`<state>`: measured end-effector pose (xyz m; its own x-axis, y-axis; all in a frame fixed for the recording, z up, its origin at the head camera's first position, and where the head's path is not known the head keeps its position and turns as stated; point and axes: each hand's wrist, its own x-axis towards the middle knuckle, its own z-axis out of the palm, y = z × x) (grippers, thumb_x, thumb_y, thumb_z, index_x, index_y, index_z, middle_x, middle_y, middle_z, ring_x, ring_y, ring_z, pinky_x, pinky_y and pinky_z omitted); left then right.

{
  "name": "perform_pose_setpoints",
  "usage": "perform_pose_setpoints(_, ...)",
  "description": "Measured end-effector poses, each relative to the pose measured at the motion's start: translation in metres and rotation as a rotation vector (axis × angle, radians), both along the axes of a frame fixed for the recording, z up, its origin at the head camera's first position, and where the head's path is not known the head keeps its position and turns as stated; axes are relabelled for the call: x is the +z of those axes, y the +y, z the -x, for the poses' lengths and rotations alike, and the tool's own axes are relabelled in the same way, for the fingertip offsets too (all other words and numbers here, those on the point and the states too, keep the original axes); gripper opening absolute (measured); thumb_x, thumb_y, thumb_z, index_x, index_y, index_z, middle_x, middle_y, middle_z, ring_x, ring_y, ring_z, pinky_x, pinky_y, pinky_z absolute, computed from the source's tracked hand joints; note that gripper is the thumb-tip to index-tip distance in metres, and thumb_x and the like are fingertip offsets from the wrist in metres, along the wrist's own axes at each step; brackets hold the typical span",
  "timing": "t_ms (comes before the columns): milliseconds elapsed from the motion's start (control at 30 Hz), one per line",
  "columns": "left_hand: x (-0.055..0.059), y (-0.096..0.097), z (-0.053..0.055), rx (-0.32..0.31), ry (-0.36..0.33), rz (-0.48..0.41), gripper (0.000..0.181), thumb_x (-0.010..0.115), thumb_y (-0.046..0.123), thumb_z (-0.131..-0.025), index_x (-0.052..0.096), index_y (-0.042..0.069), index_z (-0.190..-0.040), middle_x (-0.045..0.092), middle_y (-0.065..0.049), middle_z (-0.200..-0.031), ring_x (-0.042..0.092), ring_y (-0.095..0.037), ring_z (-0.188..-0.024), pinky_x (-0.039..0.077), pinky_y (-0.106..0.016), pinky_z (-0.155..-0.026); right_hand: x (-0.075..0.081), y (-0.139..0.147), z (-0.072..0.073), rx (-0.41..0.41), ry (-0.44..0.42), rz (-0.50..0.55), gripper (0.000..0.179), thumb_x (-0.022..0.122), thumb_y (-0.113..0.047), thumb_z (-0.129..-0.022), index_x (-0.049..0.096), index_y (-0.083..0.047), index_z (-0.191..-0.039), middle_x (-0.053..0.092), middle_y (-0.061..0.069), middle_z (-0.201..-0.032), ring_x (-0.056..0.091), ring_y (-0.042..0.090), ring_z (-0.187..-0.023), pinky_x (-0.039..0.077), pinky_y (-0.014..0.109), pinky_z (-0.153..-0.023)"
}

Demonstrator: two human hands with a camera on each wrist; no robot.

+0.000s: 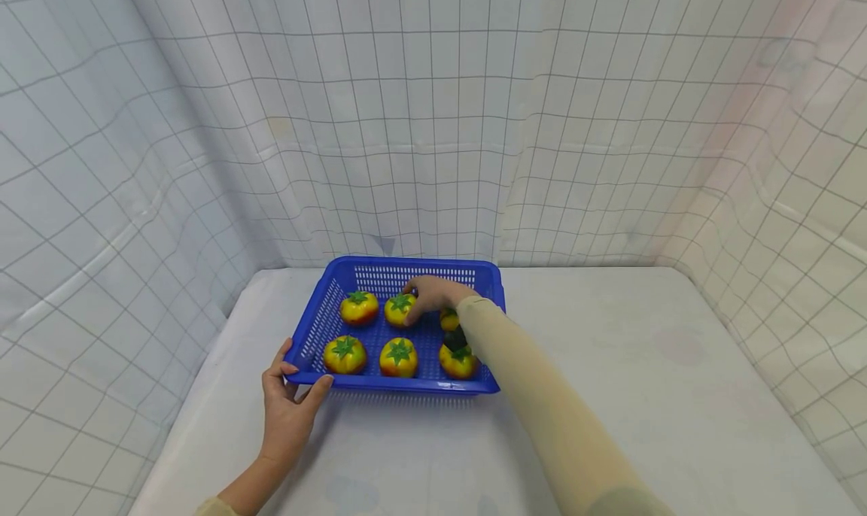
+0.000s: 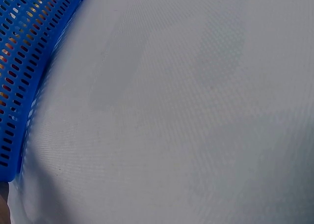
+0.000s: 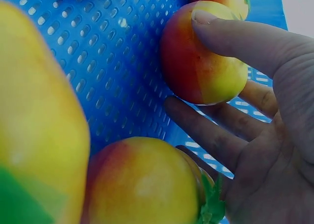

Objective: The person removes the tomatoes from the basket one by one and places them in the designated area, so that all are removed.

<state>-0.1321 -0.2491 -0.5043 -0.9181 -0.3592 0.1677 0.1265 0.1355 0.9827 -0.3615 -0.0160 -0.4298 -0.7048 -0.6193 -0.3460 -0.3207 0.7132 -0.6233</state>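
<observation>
A blue plastic basket [image 1: 406, 383] with slotted walls stands on the white surface. Its near left corner is held by my left hand [image 1: 287, 411], thumb on the front rim and fingers at the left side. Inside the basket, my right hand [image 1: 436, 293] holds the back-middle yellow-red tomato [image 1: 396, 312] between thumb and fingers. The right wrist view shows the thumb pressed on that tomato [image 3: 196, 62], with fingers around its far side. Nearby lie a back-left tomato [image 1: 359, 308], a front-left tomato [image 1: 345, 356] and a front-middle tomato [image 1: 398, 359]. All bear green star-shaped leaves.
Under my right forearm, a front-right tomato [image 1: 457, 362] and a back-right tomato [image 1: 449, 320] are partly covered. A white cloth-like table surface [image 1: 609, 365] extends around the basket. White sheets with a grid pattern [image 1: 433, 125] hang behind and on both sides.
</observation>
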Motion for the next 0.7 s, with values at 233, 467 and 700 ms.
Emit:
perform_pose_setpoints(233, 0.0, 0.001, 0.0, 0.006, 0.022, -0.017, 0.048, 0.069, 0.006, -0.098, 0.026, 0.015, -0.118, 0.015, 0.008, -0.168, 0.028, -0.041, -0.147, 0.044, -0.007, -0.088, 0.006, 0.002, 0.001, 0.016, 0.029, 0.06, 0.064, 0.082, -0.028, -0.087, 0.053, -0.018, -0.144, 0.054, 0.007, -0.142, 0.052, 0.022, -0.124, 0.041, 0.046, -0.109)
perform_pose_setpoints(467, -0.001, 0.0, 0.002, 0.006, 0.032, -0.032, 0.049, 0.069, 0.004, -0.098, 0.026, 0.015, -0.118, 0.015, 0.007, -0.168, 0.028, -0.042, -0.146, 0.045, -0.007, -0.088, 0.021, 0.01, -0.001, 0.043, 0.021, 0.164, 0.065, 0.082, -0.022, -0.086, 0.051, -0.017, -0.143, 0.053, 0.009, -0.14, 0.054, 0.021, -0.12, 0.044, 0.041, -0.105)
perform_pose_setpoints(700, -0.001, 0.002, 0.0, 0.014, 0.032, -0.027, 0.048, 0.068, 0.005, -0.098, 0.025, 0.013, -0.117, 0.016, 0.007, -0.168, 0.029, -0.041, -0.146, 0.045, -0.008, -0.088, 0.033, 0.029, -0.004, 0.039, 0.003, 0.208, 0.066, 0.082, -0.027, -0.086, 0.049, -0.022, -0.144, 0.048, 0.008, -0.145, 0.051, 0.022, -0.125, 0.043, 0.043, -0.107)
